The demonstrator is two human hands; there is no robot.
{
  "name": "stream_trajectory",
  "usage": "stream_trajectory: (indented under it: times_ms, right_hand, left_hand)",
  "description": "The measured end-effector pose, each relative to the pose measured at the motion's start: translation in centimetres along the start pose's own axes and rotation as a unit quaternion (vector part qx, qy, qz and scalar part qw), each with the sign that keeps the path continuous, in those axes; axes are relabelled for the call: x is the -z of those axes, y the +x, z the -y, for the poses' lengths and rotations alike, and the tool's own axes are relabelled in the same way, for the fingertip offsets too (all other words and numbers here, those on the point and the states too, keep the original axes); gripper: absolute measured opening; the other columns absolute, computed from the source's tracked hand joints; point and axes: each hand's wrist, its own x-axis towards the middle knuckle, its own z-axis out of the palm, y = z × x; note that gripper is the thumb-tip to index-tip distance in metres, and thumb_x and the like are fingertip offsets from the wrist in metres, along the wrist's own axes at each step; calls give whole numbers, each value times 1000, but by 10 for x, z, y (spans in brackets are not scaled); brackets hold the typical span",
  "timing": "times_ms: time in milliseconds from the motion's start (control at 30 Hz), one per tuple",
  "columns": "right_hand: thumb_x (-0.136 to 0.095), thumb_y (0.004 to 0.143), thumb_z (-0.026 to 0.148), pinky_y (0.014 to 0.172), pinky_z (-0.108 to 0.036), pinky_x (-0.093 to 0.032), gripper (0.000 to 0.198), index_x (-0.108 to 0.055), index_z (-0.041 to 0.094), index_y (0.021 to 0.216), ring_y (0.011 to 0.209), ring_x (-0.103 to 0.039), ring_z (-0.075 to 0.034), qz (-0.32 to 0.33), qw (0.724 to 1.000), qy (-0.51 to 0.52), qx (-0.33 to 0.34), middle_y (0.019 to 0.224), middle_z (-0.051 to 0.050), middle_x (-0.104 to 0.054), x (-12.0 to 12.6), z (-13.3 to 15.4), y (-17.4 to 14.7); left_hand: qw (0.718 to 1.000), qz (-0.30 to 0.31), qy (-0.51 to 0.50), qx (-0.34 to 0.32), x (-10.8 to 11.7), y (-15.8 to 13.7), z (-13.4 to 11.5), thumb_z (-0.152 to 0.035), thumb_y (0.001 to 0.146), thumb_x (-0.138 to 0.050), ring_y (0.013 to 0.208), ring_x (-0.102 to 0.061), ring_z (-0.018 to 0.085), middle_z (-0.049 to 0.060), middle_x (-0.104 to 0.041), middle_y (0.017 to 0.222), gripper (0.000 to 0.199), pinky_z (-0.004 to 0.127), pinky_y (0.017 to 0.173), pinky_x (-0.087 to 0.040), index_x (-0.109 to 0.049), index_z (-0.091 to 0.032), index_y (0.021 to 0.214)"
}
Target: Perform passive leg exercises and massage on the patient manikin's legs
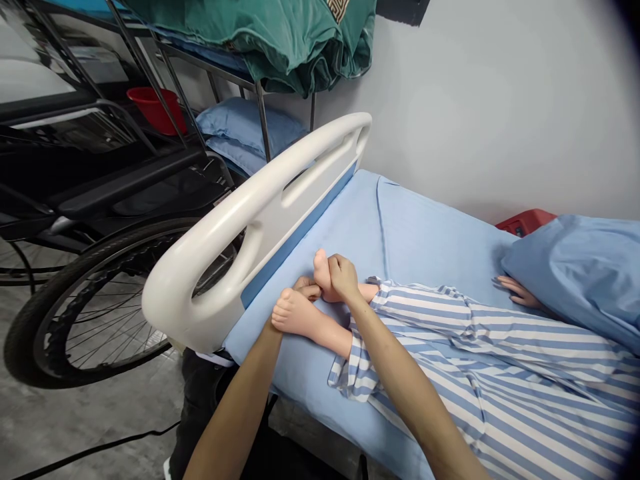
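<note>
A manikin lies on the bed, its smooth feet sticking out of blue-and-white striped trousers. My right hand is closed round the manikin's far foot, just above the mattress. Between the two feet, my left hand has its fingers curled close to the far foot's sole. The near foot hides part of that hand, so what it holds, if anything, does not show. Toes up, the near foot rests across my left wrist.
A white bed-end board rises left of the feet above the light blue sheet. Beyond it stands a wheelchair. Blue bedding partly covers a manikin hand. A rack holds pillows and green fabric.
</note>
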Motion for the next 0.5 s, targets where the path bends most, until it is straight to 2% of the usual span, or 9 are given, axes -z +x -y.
stream_trajectory:
  times_ms: [167, 367, 500]
  right_hand:
    - [-36, 92, 31, 62, -32, -30, 32, -44, 24, 62, 65, -47, -18, 6, 1000, 7, -8, 70, -4, -60, 0, 1, 0]
    - [-36, 93, 31, 62, -32, -30, 32, -46, 23, 64, 65, -48, -18, -3, 1000, 3, -4, 70, -3, -61, 0, 1, 0]
    - [-36, 93, 31, 63, -32, -31, 32, -45, 23, 63, 64, -49, -18, -2, 1000, 0, 3, 70, -3, -61, 0, 1, -2]
  left_hand:
    - [1000, -1, 9, 9, -1, 1, 0, -11, 93, -23, 68, -43, 23, -3, -17, 62, 32, 34, 63, -21, -12, -25, 67]
    - [1000, 4, 10, 7, -1, 1, 1, -12, 93, -28, 77, -50, 25, 1, -30, 64, 32, 34, 62, -24, -18, -24, 65]
    - [999, 3, 32, -6, -4, -1, 4, -13, 95, -25, 75, -49, 25, 0, -28, 64, 31, 35, 61, -23, -17, -25, 67]
